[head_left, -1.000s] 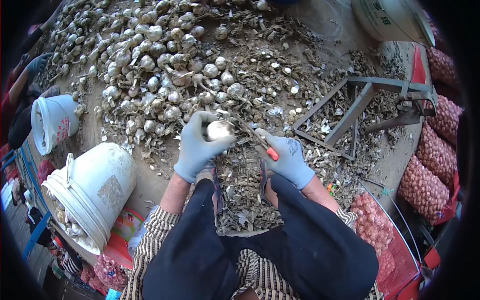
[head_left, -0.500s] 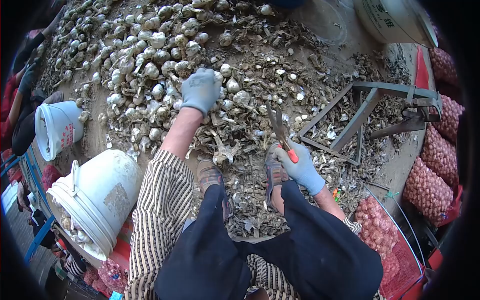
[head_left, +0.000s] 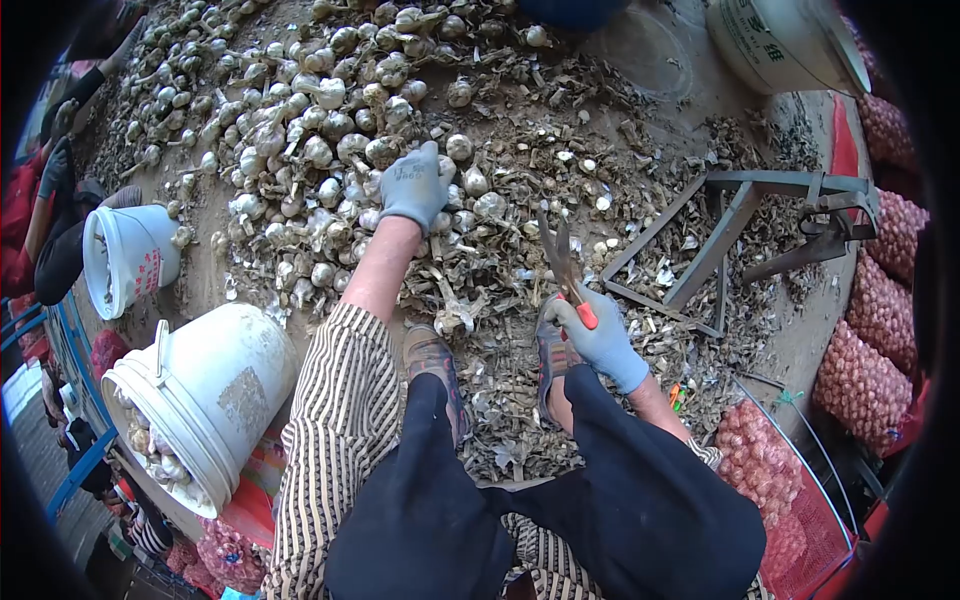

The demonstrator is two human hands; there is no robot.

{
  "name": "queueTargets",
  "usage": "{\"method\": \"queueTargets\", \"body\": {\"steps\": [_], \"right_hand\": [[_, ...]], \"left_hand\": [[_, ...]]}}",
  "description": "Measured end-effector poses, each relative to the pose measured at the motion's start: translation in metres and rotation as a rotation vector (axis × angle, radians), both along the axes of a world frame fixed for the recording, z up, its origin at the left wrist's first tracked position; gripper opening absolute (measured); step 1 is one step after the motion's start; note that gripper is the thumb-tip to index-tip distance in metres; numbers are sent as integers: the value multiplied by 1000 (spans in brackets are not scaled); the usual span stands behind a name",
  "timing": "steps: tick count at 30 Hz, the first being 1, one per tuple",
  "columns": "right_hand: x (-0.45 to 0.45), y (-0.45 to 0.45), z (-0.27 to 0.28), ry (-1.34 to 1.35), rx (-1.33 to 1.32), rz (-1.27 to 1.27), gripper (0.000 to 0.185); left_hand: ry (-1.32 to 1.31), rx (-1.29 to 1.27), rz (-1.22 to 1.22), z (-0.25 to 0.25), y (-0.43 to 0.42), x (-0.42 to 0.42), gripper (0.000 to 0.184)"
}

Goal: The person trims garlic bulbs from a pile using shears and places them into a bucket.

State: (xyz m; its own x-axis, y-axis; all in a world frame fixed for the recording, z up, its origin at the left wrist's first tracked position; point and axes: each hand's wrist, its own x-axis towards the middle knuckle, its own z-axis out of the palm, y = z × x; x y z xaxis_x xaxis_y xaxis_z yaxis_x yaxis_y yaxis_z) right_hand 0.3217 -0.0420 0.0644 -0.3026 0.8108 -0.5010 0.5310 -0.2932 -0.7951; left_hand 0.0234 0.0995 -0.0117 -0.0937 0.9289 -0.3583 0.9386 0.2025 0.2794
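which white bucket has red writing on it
The small bucket at the left, just beyond the big bucket. The big one shows a grey patch, and the top-right bucket has dark green writing.

Palm of left hand (head_left: pixel 415 187) out of sight, blue object (head_left: pixel 572 12) partly off-frame.

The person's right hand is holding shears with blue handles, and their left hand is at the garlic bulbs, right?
Not quite: the handles are red, not blue, as the head view shows. The right hand does hold the shears, and the left hand is at the garlic bulbs.
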Motion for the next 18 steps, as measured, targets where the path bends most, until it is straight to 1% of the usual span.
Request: {"method": "queueTargets", "body": {"steps": [1,3,4,6,7,8,9,10,11,12,13,14,15,16,17,18], "right_hand": [[-3,1,2,6,9,-7,30],[-4,4,8,11,18,-22,30],[-4,8,12,-10,19,-1,29],[-2,6,7,-11,19,-5,29],[-1,5,4,6,24,-27,29],[0,4,2,9,35,-37,29],[1,4,3,8,31,-33,29],[1,5,5,6,-3,-44,29],[1,6,7,5,-36,-57,29],[-1,8,8,9,-33,-52,29],[-2,8,10,-13,1,-31,29],[-4,7,13,-36,31,-10,29],[-5,10,19,-142,82,93,32],[-10,10,22,-135,178,95,35],[-16,8,24,-127,270,96,39],[-18,7,24,-141,337,149,45]], "left_hand": [[33,-18,-26,0,6,2,34],[-13,-11,-61,2,11,-4,28],[-138,71,46,-3,7,-9,23],[-343,183,205,-11,-9,-16,21],[-510,276,272,-22,-17,-20,15],[-777,198,448,-32,-27,-26,14],[-1040,119,629,-28,-38,-27,13],[-1275,89,725,-16,-51,-29,13],[-1482,123,802,-4,-62,-27,14],[-1688,161,875,5,-73,-24,17],[-1849,151,896,4,-86,-27,20],[-2057,26,912,3,-98,-31,25],[-2232,-62,1055,15,-110,-28,31],[-2334,-74,972,17,-119,-25,39],[-2262,-17,1077,19,-129,-19,41],[-2295,-78,966,21,-138,-18,43]]}}
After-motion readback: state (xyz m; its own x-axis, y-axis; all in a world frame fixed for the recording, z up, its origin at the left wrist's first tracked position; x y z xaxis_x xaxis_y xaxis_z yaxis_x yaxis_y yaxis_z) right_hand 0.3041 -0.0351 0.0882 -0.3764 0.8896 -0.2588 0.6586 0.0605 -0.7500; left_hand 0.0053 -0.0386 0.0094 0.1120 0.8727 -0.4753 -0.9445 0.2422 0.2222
